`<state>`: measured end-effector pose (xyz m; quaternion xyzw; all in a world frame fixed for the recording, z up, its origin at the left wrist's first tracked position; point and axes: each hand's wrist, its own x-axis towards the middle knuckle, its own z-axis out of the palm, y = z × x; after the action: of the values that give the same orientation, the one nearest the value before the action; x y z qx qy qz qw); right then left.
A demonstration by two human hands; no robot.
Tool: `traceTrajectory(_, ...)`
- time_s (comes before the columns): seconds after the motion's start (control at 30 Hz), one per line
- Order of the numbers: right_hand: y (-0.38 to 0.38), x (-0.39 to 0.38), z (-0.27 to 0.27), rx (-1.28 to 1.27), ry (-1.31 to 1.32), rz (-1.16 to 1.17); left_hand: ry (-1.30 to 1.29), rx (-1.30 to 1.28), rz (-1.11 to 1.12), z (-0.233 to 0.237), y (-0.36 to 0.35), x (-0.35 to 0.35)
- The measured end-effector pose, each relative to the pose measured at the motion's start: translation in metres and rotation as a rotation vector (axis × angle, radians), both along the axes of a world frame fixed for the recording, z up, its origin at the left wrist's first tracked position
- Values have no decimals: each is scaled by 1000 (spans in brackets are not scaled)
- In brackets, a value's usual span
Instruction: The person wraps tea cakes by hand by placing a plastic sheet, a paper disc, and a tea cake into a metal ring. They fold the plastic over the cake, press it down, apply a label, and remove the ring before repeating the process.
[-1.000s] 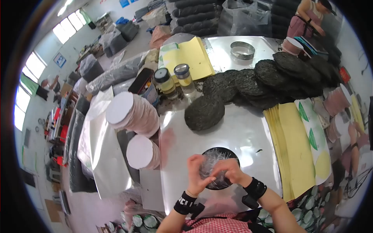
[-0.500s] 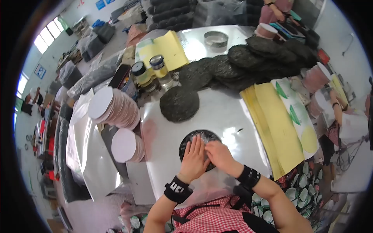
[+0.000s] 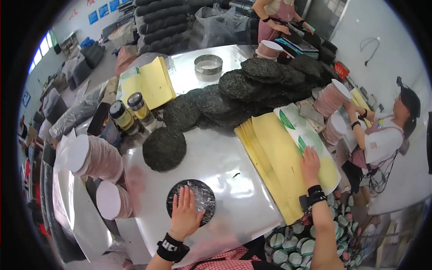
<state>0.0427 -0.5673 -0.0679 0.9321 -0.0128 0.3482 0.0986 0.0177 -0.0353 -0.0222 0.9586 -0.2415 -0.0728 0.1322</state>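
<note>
My left hand (image 3: 184,217) lies flat, fingers stretched, on a round black disc covered with crinkled clear film (image 3: 205,198). The disc rests on the shiny metal tabletop (image 3: 234,155). My right hand (image 3: 310,165) is out to the right, fingers extended over a stack of white printed packaging with green leaf shapes (image 3: 288,118); whether it grips a sheet I cannot make out. Beside it lies a stack of yellow sheets (image 3: 274,155). A dark round cake, like dried seaweed (image 3: 164,149), sits just beyond the disc.
Piled dark round cakes (image 3: 243,85) cross the table's far side, near a metal ring (image 3: 208,65). Two jars (image 3: 141,109) and stacks of pale round papers (image 3: 96,157) stand left. A co-worker (image 3: 382,139) is at right; another person (image 3: 275,20) stands at the back.
My right hand has left the disc and moved right to the printed packaging. The left hand stays on the disc. The view has shifted rightward.
</note>
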Motion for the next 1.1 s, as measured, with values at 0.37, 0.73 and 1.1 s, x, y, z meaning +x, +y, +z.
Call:
traceTrajectory(0.37,-157,-89,48,1517,-911,-623,-138,13,43,2,-1,-7)
traceTrajectory(0.73,339,-31,41,375,561,966,-69,-202,-26,-34,12,-4)
traceTrajectory(1.1,381,4,35,948,663,984,6,-900,70,-16,29,-1)
